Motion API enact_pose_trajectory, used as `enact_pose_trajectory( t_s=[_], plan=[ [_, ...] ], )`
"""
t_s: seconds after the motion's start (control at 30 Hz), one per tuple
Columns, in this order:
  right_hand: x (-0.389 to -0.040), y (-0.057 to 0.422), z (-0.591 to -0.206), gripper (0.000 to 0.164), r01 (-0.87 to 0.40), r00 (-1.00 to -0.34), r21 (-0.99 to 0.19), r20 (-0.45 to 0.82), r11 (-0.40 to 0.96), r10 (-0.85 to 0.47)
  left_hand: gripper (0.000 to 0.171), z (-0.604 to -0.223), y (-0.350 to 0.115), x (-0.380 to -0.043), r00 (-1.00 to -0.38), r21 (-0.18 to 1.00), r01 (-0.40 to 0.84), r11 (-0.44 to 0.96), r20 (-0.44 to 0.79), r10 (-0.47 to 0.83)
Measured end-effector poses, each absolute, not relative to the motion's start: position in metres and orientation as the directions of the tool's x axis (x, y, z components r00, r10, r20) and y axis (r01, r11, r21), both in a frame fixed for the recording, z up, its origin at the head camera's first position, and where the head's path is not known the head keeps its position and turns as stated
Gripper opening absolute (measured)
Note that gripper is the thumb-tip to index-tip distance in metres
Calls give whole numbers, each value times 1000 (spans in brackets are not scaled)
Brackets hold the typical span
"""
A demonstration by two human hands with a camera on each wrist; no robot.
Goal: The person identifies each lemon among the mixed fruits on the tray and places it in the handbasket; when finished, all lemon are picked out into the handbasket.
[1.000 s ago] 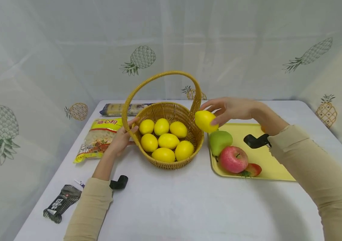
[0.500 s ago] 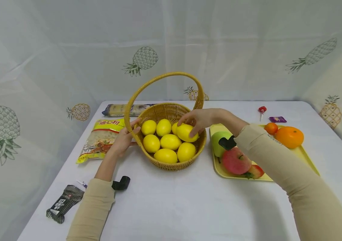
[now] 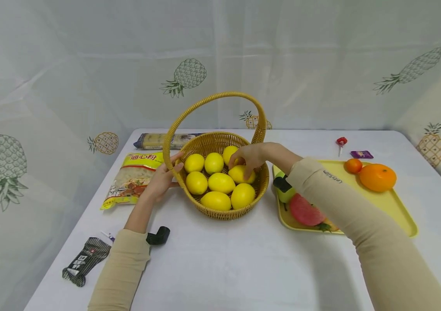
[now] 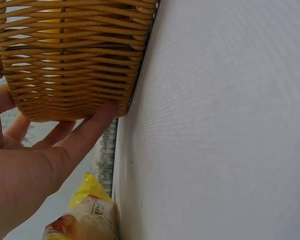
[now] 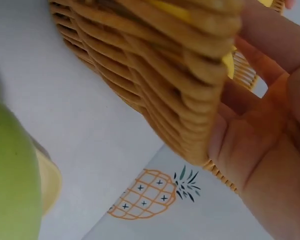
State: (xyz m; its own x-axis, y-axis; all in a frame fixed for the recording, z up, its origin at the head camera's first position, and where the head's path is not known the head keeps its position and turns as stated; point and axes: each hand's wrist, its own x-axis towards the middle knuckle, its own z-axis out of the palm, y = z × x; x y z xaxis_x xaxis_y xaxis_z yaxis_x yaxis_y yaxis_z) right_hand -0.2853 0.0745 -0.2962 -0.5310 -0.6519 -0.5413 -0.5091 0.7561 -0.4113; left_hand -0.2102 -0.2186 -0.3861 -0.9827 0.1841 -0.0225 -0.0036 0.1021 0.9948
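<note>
A woven basket (image 3: pixel 220 212) with a tall arched handle stands mid-table, with several lemons (image 3: pixel 221 183) inside. My left hand (image 3: pixel 160 181) holds its left side by the handle's foot, fingertips at the rim. The left wrist view shows the left fingers (image 4: pixel 85 135) spread along the outer wicker wall. Reaching over the right rim, my right hand (image 3: pixel 252 156) pinches a lemon (image 3: pixel 239 173) at the basket's right side, among the others. In the right wrist view the basket wall (image 5: pixel 155 75) hides the right fingertips and most of the fruit.
Right of the basket, a yellow tray (image 3: pixel 395 216) bears a green pear (image 3: pixel 284 195), a red apple (image 3: pixel 303 211), a strawberry, a small orange fruit and an orange (image 3: pixel 377 177). A lollipop and a purple packet lie behind. Left: a macaroni bag (image 3: pixel 132 181), a long pack and a black packet (image 3: pixel 86 261).
My right hand has carried the lemon leftward from above the tray's edge down into the basket, among the others. The left hand stays at the basket's side.
</note>
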Motion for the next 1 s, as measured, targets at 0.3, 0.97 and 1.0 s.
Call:
enact_pose_trajectory(
  t_s=[0.3,0.97,1.0],
  plan=[
    [-286,80,-292,49,-563,-527,-445,-457,697,-717,54,-389,-221,-212,-982,994,-11,105,-31,186],
    [-238,194,-294,44,-853,-343,363,150,375,-927,48,-360,-246,-214,-965,675,217,706,260,48],
    [-240,203,-292,48,-824,-347,414,168,386,-923,46,-353,-249,-216,-944,645,255,720,328,41]
  ],
)
